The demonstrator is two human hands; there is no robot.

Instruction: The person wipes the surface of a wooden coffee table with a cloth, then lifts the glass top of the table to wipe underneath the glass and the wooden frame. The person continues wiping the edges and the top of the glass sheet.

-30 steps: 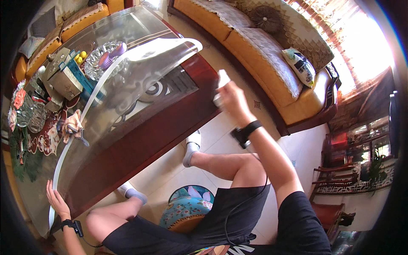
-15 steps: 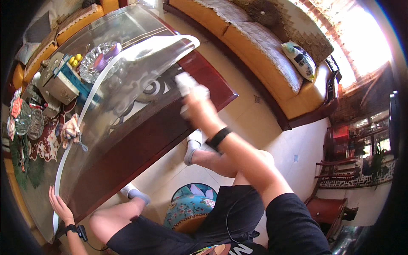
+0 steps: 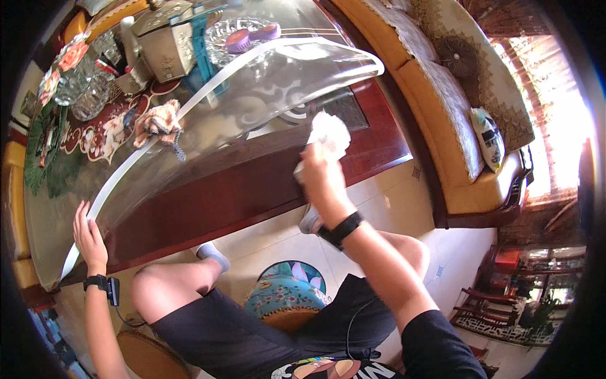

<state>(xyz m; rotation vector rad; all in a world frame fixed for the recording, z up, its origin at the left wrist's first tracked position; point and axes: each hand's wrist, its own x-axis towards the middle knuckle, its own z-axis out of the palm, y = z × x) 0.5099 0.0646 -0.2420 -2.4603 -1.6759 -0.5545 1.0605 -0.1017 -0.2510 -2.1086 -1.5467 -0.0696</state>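
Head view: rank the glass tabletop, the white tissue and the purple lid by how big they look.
1. Glass tabletop, by far the largest.
2. White tissue in the right hand.
3. Purple lid, though it sits farther away.

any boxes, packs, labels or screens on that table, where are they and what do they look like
Silver-grey box: far left part of the glass table, squarish with a peaked lid and embossed pattern.
Teal carton: directly right of the box, tall and narrow.
No screens or signs; any labels are too small to make out.
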